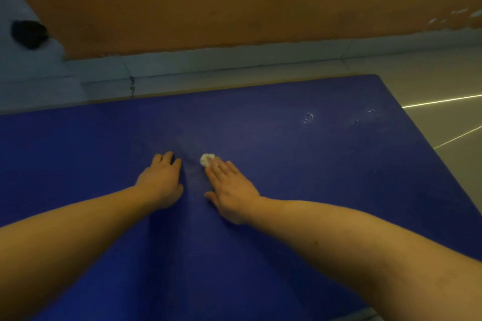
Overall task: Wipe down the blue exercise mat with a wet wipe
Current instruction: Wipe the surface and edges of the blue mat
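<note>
The blue exercise mat [300,164] lies flat on the floor and fills most of the view. My right hand [232,190] lies flat on it with straight fingers, pressing a small bunched white wet wipe [206,159] under the fingertips. Only the wipe's far end shows past the fingers. My left hand [163,177] rests on the mat just to the left, a narrow gap away, its fingers bent at the knuckles and holding nothing. Small pale scuffs [309,118] mark the mat at the far right.
An orange wall [234,0] with a pale tiled skirting runs along the mat's far edge. Light floor tiles [443,81] lie to the right of the mat. A dark object [28,33] sits on the floor at the far left.
</note>
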Demonstrator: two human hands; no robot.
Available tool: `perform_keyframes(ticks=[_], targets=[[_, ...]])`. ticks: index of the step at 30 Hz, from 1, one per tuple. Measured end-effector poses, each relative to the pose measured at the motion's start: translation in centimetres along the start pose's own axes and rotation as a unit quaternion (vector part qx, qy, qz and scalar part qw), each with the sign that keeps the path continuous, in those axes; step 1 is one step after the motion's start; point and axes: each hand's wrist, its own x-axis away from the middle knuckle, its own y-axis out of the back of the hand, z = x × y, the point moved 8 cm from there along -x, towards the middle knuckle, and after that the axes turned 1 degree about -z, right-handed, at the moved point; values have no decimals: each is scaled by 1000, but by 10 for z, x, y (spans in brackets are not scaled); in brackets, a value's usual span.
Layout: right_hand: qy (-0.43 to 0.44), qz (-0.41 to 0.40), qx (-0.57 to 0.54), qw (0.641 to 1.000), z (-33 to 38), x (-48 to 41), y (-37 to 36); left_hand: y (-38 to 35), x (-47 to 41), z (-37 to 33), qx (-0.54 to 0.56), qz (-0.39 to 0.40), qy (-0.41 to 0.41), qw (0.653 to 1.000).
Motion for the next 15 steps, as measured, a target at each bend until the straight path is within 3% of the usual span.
perform_keyframes(ticks=[5,7,9,12,15], targets=[[-236,-53,-7,970,-115,14,37,-2,10,0,0,15,-18,1000],[-337,-29,-8,941,-148,24,43,-2,16,5,-4,20,-19,1000],[-384,-14,-28,923,-152,24,43,-3,22,11,-6,28,-19,999],[-368,-32,-55,928,-113,5,35,-8,31,23,-2,39,-15,999],[-239,-52,-49,968,-36,-17,20,-12,37,31,-3,43,-14,999]])
